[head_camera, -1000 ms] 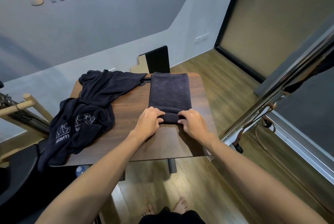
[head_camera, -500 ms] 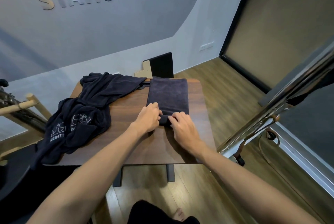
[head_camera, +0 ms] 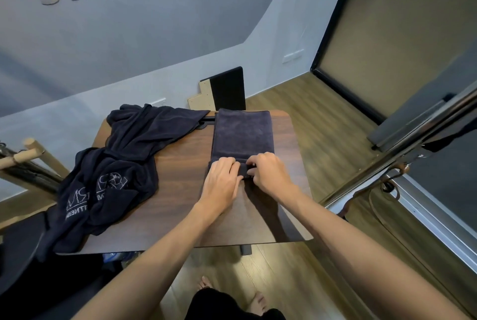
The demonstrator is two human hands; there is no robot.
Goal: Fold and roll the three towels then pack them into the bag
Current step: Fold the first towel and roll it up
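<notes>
**Both hands on the rolled end of a folded towel**

The left hand (head_camera: 222, 177) lies palm down over the near, rolled end of the folded dark towel (head_camera: 242, 136), fingers curled loosely over the roll. The right hand (head_camera: 269, 172) sits just beside it, fingers bent and pinching the same roll from the right. The towel's flat remainder stretches away along the right part of the wooden table (head_camera: 180, 190) to its far edge.

A heap of unfolded dark towels (head_camera: 124, 164) with pale printed lettering covers the table's left side and hangs over the near left corner.

The hands hide most of the roll, so its thickness is hard to judge. How many towels make up the heap cannot be told.
</notes>
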